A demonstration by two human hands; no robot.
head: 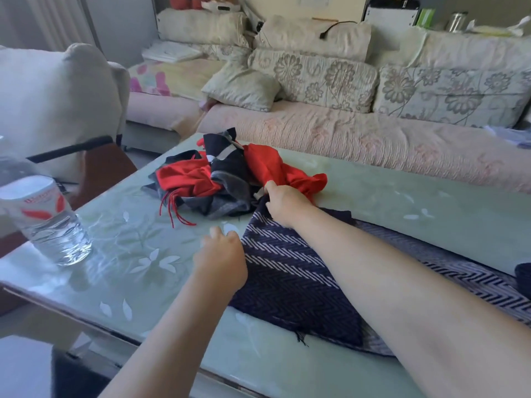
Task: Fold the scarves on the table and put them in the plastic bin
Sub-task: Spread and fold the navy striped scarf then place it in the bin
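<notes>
Navy herringbone scarf [287,271], flat; far corner perhaps in right hand [284,202].

Soft daylight fills a living room where a long sofa [373,145] under a pale pink quilted cover runs along the far side, floral cushions [316,79] leaning against its back, a white-cushioned chair [57,104] at the left and a pale green leaf-patterned table [416,202] near.

Water bottle [47,218] upright, left; floral-cushioned sofa [359,130] beyond.
</notes>
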